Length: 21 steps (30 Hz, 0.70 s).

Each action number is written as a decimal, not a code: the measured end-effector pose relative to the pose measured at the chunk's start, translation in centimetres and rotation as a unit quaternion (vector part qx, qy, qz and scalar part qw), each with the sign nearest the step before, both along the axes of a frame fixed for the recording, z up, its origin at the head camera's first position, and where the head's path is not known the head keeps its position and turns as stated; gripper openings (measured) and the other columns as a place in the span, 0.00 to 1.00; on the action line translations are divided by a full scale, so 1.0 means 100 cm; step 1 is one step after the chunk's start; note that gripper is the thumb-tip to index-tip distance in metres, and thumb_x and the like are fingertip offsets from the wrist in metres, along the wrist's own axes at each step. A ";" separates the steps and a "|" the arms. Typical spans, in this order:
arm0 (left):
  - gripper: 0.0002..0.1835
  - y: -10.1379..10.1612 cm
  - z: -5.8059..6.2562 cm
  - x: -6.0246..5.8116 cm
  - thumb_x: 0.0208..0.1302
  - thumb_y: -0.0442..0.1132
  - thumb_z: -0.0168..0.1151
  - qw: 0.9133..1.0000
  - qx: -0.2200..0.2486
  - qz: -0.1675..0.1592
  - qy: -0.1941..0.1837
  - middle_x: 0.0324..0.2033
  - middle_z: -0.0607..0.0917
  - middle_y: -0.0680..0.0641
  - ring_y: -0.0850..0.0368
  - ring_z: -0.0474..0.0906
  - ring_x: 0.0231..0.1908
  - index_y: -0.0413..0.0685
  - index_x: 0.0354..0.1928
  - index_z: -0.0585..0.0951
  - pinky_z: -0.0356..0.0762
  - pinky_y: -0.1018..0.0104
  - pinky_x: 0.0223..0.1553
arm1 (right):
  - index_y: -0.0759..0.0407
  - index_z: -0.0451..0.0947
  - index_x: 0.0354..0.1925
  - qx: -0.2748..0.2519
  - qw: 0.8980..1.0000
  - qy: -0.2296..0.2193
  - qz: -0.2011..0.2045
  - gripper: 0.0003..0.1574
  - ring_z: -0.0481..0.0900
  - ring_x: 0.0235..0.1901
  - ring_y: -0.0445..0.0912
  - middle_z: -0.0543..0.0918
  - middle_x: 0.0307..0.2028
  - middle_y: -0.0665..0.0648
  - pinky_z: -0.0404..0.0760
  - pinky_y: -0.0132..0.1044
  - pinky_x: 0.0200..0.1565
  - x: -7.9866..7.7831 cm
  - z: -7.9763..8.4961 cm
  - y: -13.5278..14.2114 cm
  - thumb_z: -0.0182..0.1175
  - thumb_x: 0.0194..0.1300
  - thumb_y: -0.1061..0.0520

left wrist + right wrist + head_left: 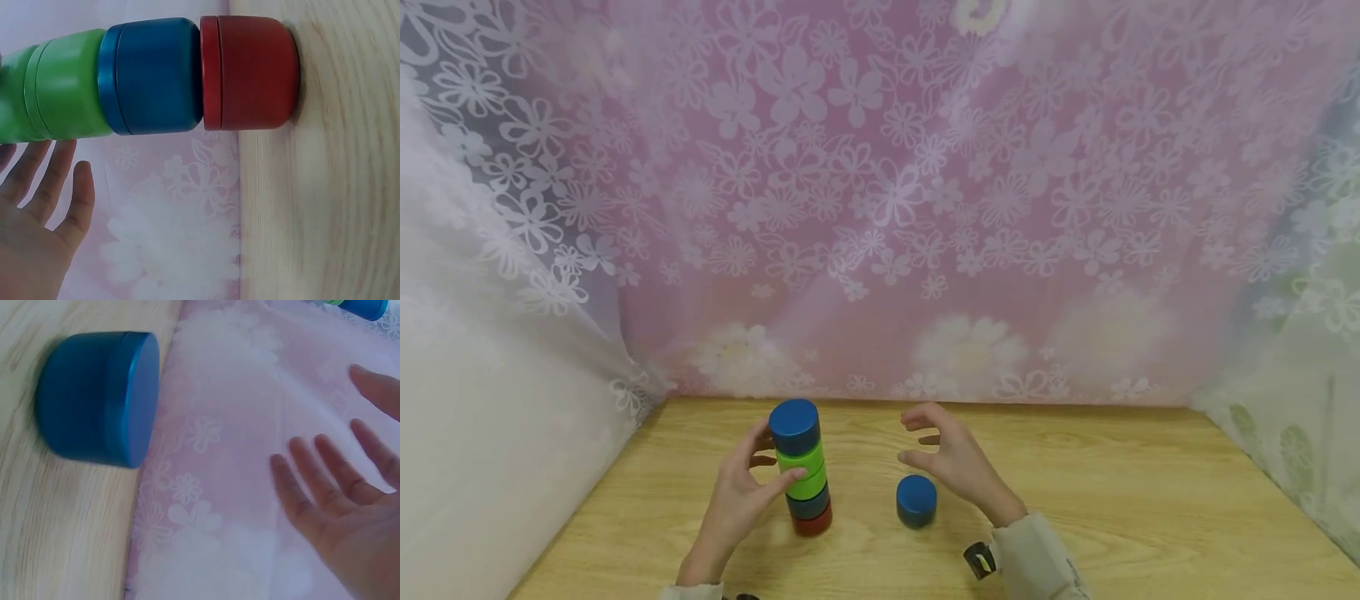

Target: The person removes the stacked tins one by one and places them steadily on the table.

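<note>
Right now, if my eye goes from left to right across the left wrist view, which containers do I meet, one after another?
Green container cut off by the picture's edge → second green container → blue container → red container.

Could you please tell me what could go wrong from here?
The tall stack could topple if the left hand, its thumb against a green section, pushes sideways. The blue container on top might slide off if the stack is jolted. The right hand, hovering near the loose blue container, could perhaps bump it.
</note>
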State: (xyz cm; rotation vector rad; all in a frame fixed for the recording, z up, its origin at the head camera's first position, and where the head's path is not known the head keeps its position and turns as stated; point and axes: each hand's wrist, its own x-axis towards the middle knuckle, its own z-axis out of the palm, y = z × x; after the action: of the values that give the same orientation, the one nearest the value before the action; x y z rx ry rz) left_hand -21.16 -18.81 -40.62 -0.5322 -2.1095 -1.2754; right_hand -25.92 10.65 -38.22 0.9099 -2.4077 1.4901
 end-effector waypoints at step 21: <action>0.30 -0.001 -0.002 -0.001 0.54 0.34 0.79 0.993 -0.010 0.017 -0.120 0.50 0.86 0.44 0.46 0.81 0.47 0.35 0.59 0.80 0.81 0.39 0.46 | 0.64 0.78 0.55 -0.064 0.997 0.035 0.011 0.25 0.78 0.55 0.58 0.80 0.52 0.62 0.80 0.57 0.54 0.008 0.020 -0.032 0.71 0.59 0.71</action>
State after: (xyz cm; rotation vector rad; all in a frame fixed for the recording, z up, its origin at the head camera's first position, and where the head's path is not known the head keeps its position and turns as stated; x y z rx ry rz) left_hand -21.26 -18.93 -40.85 -0.3643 -2.3194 -1.3574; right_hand -25.10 7.46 -36.24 0.9456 -2.2330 1.5713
